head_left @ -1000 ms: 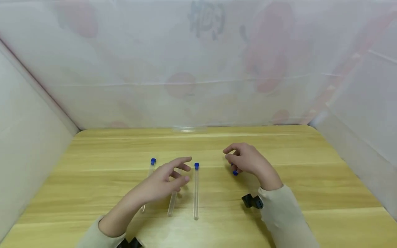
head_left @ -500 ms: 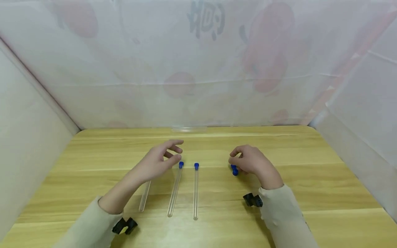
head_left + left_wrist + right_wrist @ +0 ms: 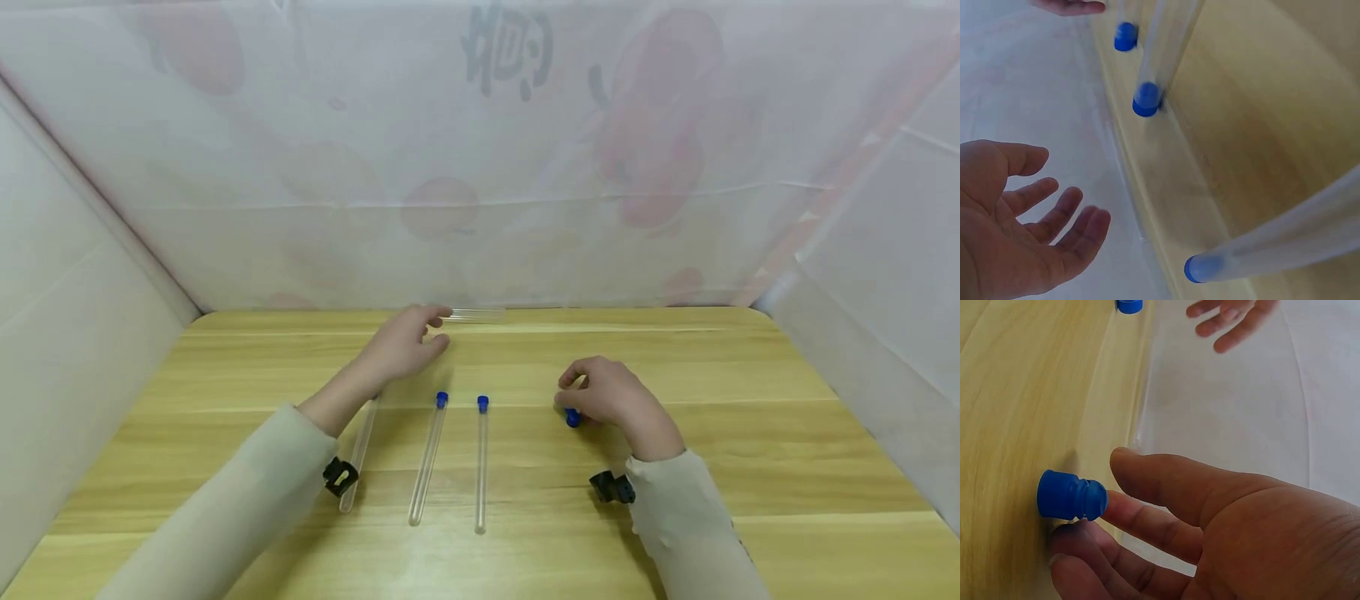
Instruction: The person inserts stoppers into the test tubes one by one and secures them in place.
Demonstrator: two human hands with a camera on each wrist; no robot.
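My left hand [image 3: 438, 327] reaches to the table's back edge, its fingertips at the left end of an uncapped clear tube [image 3: 476, 315]. The left wrist view shows this hand [image 3: 1069, 187] open, palm bare and fingers spread. My right hand [image 3: 572, 397] rests on the table to the right, its fingers curled round a loose blue cap [image 3: 573, 417]. Its fingertips hold the cap [image 3: 1072, 495] against the wood. Three clear tubes with blue caps lie side by side between the hands: left [image 3: 358, 462], middle [image 3: 427, 462] and right [image 3: 481, 467]. My left forearm hides the left tube's cap.
The wooden table [image 3: 750, 417] is walled in by white translucent sheeting [image 3: 480, 167] at the back and both sides. A black camera mount sits on each wrist, left [image 3: 340, 477] and right [image 3: 611, 487].
My left hand has moved from over the capped tubes back to the uncapped tube at the far edge. The right hand has stayed in place with the blue cap.
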